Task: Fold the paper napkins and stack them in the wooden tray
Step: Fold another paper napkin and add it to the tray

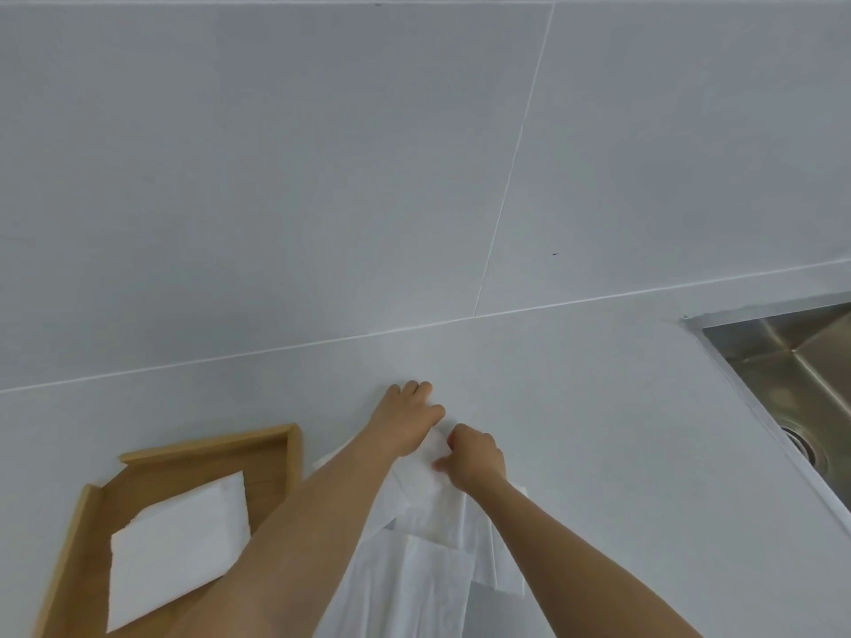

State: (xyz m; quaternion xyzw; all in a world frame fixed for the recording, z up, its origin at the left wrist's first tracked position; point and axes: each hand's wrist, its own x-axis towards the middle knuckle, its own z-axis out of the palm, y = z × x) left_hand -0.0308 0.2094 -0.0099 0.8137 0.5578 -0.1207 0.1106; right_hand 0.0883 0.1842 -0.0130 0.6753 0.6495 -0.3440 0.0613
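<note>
Several white paper napkins (428, 559) lie overlapping on the pale counter in front of me. My left hand (405, 414) presses flat on the far corner of the top napkin (423, 481), fingers together. My right hand (474, 455) pinches that same napkin's edge just to the right of the left hand. At the lower left stands the wooden tray (285, 453), with a folded white napkin (179, 541) lying in it. My left forearm crosses over the tray's right corner and hides part of it.
A steel sink (792, 361) with a drain is sunk into the counter at the right edge. A grey tiled wall (322, 177) rises just behind the counter. Bare counter lies between the napkins and the sink.
</note>
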